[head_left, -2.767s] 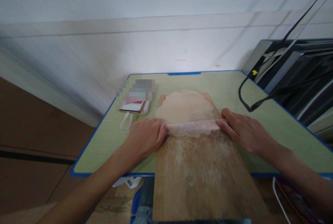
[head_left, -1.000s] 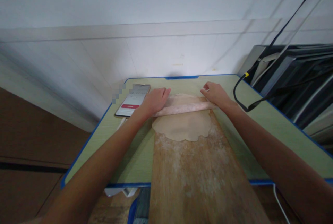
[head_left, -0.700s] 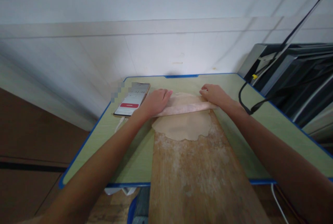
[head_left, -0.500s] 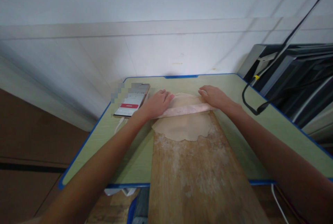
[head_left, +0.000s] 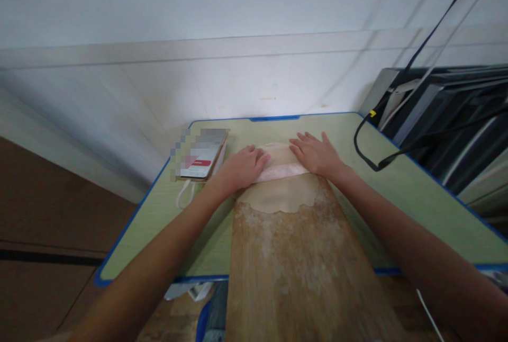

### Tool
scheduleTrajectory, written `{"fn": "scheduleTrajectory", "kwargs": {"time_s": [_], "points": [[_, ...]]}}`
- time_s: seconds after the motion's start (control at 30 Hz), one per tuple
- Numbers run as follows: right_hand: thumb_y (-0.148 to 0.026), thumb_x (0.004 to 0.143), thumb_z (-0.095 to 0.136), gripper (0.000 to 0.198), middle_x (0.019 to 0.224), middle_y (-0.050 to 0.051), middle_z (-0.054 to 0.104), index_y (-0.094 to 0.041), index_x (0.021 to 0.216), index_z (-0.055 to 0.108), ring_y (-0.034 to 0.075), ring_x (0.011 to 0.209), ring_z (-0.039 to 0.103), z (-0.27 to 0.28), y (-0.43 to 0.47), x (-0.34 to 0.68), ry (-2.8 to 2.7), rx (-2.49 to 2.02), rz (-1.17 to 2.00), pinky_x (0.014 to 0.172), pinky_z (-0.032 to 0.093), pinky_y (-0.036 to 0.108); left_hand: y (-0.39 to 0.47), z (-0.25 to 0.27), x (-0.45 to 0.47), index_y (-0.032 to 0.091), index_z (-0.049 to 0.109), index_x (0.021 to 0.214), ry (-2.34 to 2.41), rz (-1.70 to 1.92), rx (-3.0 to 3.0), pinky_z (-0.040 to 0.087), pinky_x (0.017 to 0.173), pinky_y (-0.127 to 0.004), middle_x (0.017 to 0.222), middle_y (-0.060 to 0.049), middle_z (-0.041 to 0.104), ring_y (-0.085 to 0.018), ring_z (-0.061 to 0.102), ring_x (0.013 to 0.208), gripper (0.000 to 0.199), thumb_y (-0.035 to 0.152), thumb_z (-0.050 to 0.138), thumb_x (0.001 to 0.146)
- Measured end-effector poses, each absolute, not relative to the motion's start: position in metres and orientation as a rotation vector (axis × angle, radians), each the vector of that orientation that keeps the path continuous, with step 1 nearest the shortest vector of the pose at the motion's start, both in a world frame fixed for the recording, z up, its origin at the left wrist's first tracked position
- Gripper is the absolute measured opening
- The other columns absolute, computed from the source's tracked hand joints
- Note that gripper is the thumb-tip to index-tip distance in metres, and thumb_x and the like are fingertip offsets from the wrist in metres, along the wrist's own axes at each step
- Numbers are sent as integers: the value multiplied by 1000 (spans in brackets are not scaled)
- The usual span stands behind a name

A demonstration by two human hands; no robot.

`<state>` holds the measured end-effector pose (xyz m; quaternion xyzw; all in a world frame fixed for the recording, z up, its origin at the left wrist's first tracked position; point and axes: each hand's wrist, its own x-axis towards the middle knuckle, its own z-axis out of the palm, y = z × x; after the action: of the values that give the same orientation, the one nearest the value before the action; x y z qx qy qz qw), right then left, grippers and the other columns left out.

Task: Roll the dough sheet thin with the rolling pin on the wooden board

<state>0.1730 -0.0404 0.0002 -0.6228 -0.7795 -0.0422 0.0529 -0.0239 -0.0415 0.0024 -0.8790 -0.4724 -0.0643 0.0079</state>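
Note:
A pale, flour-dusted rolling pin (head_left: 282, 172) lies crosswise on a thin sheet of dough (head_left: 281, 197). The dough spreads over the far end of a long wooden board (head_left: 293, 273), its near edge wavy. My left hand (head_left: 245, 166) rests palm down on the pin's left end, fingers lying forward and thumb apart. On the right end presses the palm of my right hand (head_left: 314, 154), with its fingers stretched and spread above the dough. Both ends of the pin are hidden under my hands.
A phone (head_left: 204, 156) with a white cable (head_left: 183, 194) lies left of my left hand on the green table (head_left: 397, 215). Dark flat items (head_left: 452, 114) stand at the right, and a black cord (head_left: 367, 159) hangs over the table edge. A white wall is behind.
My right hand has moved inward to the left along the pin, and its fingers have spread. My left hand has shifted slightly right. The view has tilted a little.

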Motion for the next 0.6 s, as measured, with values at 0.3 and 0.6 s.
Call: {"fn": "scheduleTrajectory", "kwargs": {"time_s": [0.3,0.6], "points": [[-30,98,23,46,144,12,43,-18,134,49,27,134,36,1,-48,154,-2420,-1800,-170,108,23,54,-52,1,-5,11,59,109,-1509,-229,-2634,37,100,-41,115,-14,63,-24,54,114,41,35,28,99],[-29,97,22,46,142,12,46,-19,131,51,28,132,38,-3,-50,145,-2415,-1768,-226,108,23,54,-55,-4,8,12,56,114,-1504,-251,-2548,37,99,-42,117,-14,62,-24,54,113,38,26,24,98]]}}
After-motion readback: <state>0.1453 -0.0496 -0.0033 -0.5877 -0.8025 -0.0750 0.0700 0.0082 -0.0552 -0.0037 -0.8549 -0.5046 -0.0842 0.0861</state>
